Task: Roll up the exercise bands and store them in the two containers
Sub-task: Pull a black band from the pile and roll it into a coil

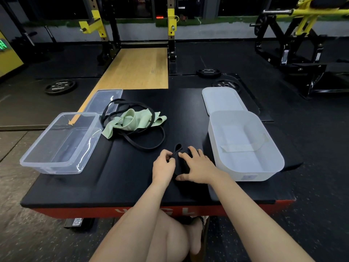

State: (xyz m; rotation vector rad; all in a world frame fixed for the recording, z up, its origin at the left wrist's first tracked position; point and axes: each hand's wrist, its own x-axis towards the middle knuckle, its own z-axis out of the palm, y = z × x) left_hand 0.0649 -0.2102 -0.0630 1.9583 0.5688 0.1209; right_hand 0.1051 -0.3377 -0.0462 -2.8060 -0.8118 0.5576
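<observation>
A black exercise band (178, 148) lies near the middle of the black padded platform (120, 178), and a small loop of it sticks up between my hands. My left hand (164, 165) pinches that band just below the loop. My right hand (198, 167) rests on the band with its fingers spread and fairly straight. Farther back lies a pale green band (130, 121) tangled with a long thin black band (147, 142). A clear plastic container (60, 142) stands at the left. At the right sits a white container (243, 146).
The clear lid (105, 100) lies behind the clear container, and the white lid (222, 100) behind the white one. Weight plates (60, 86) lie on the gym floor, and yellow and black racks stand at the back. My knees are below the platform's front edge.
</observation>
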